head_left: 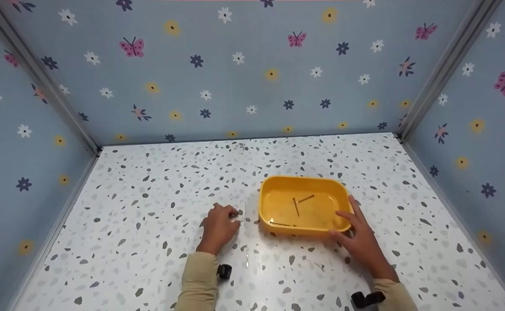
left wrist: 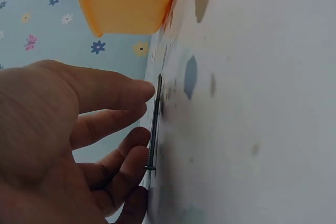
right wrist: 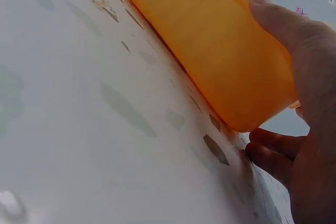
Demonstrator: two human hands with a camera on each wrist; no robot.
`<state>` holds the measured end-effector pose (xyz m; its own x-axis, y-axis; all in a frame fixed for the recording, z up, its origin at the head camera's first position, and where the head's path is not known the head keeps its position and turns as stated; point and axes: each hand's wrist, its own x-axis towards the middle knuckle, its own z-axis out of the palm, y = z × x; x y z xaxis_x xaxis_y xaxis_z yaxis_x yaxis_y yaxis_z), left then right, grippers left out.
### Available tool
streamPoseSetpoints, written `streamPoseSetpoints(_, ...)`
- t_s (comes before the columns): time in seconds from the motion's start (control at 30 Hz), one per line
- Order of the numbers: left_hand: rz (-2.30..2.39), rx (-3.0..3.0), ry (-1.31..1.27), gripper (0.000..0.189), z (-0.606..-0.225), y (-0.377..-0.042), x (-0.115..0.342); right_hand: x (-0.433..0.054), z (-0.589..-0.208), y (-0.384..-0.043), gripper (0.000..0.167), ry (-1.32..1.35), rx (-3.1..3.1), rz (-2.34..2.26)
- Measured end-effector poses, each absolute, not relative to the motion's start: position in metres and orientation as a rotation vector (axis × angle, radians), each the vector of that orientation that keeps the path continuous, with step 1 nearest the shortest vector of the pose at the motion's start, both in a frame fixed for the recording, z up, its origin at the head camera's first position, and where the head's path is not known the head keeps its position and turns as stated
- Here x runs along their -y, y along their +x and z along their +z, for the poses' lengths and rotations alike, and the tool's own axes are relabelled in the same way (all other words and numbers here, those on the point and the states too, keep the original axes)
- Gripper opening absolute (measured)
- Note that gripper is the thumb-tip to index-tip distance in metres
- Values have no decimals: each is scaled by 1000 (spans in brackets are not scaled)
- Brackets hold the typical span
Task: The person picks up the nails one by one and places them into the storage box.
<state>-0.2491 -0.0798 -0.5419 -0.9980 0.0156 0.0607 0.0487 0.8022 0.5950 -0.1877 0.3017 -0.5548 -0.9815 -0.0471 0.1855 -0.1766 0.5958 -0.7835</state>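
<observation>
A yellow plastic container stands right of centre on the speckled table, with three dark nails lying inside. My right hand holds its near right corner, with finger and thumb at the wall and other fingers beside the outside. Left of the container, my left hand is low at the tabletop. In the left wrist view, another nail lies along the surface beside the bent, spread fingertips. The thumb is near its pointed end, the other fingers near its head. Whether they touch it is hard to see.
Blue panels printed with flowers and butterflies enclose the white speckled table at the back and both sides. Metal posts stand at the back corners. A black strapped device sits on the left wrist.
</observation>
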Motion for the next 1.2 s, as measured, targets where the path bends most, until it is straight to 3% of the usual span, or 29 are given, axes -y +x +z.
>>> streamPoseSetpoints(0.37,-904,3011,-43,7,-538,-251,77,-296,-550,-190,60,220,2657,1309)
streamPoseSetpoints(1.2,-1116,3017,-276,13,-538,-249,88,-295,-553,-187,60,222,2659,1334)
